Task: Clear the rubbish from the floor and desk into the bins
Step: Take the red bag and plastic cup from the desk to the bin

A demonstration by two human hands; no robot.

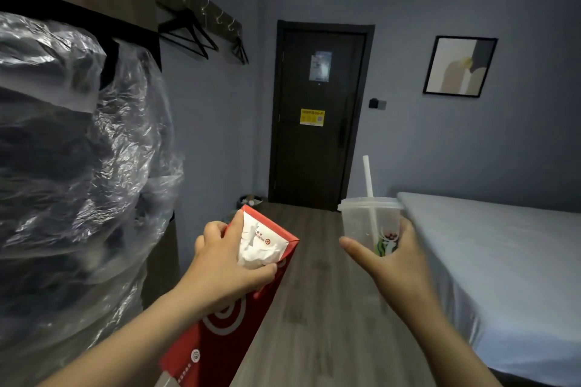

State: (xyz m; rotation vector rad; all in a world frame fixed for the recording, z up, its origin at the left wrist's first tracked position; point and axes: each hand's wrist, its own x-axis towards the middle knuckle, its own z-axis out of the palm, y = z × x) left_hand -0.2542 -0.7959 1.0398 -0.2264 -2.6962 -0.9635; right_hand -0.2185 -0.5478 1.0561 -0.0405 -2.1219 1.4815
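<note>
Your left hand [220, 261] grips the long red box [220, 333], thumb pinning a crumpled white paper [257, 248] against its top end. Your right hand [393, 261] has its fingers wrapped round the clear plastic cup [367, 223], straw [367, 176] poking up through the lid. It's all light stuff, by the look of it. The box should be stiff enough to take by its edges, but the cup's thin wall will likely buckle if you squeeze, so hold it low and gently. The bin [250, 200] sits far off across the floor [314, 308], beside the dark door [317, 135].
</note>
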